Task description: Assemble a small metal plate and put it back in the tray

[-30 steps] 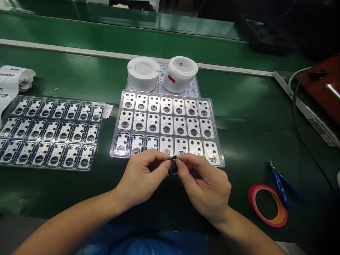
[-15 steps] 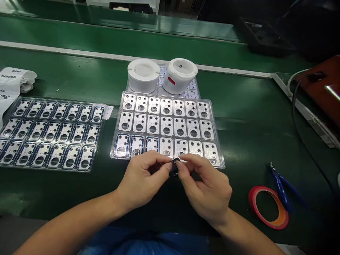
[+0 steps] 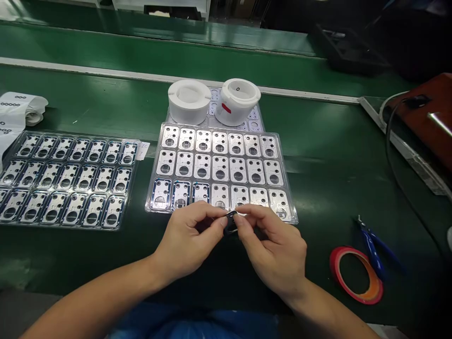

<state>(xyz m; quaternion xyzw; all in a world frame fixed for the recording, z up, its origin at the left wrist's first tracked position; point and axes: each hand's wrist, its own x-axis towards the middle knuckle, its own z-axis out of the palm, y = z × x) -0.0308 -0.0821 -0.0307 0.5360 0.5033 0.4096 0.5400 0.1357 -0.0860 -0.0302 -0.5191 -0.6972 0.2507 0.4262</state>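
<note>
Between my two hands, a small dark part with a rounded edge (image 3: 230, 225) is pinched, mostly covered by the fingers; its exact kind is hidden. My left hand (image 3: 194, 235) grips its left side with thumb and forefinger. On its right side, my right hand (image 3: 273, 247) holds on the same way. Just beyond the fingers lies a clear plastic tray (image 3: 151, 190) of silver metal plates, each with a large round hole and smaller ones. Three plates at the front left of this tray, such as one plate (image 3: 161, 190), sit in dark blue frames.
A second tray (image 3: 106, 225) of blue-framed plates lies at left with a paper label (image 3: 142, 150). Two white label rolls (image 3: 189, 110) (image 3: 235, 113) stand behind the middle tray. At right are red tape (image 3: 335, 270), blue-handled cutters (image 3: 372, 254) and a black cable (image 3: 397, 174). A printed strip (image 3: 12, 117) lies far left.
Both hands keep their pinch on the small dark part, with hardly any movement. The whole view has shifted very slightly.
</note>
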